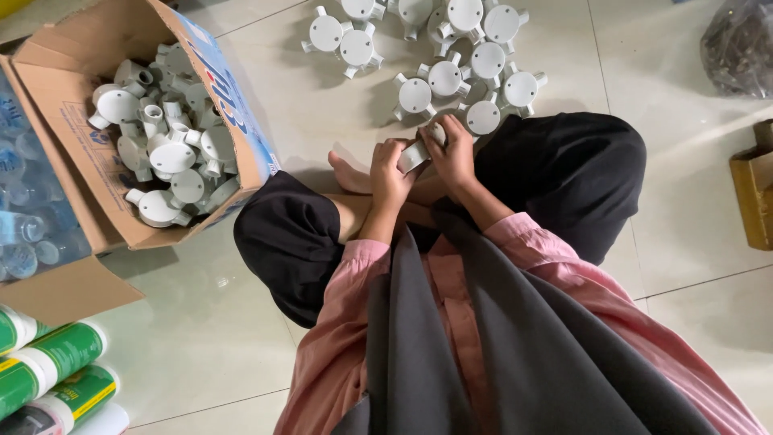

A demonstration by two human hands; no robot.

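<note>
Nearby, fittings (451, 48) and a carton (76, 56) flank the hands (423, 161).

An open brown cardboard box with a blue-and-white printed side (121, 121) is seen at upper left. Green-labelled white cylindrical containers (52, 374) are laid at lower left. What may be shrink-wrapped clear bottles (24, 185) are glimpsed at the left edge.

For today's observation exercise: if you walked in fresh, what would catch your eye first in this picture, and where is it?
First, the two hands at the centre: the left hand and right hand together hold one white round junction box above the crossed legs. Next, the cluster of finished boxes on the tiled floor ahead. Then the open cardboard carton at upper left, full of the same white parts.
</note>
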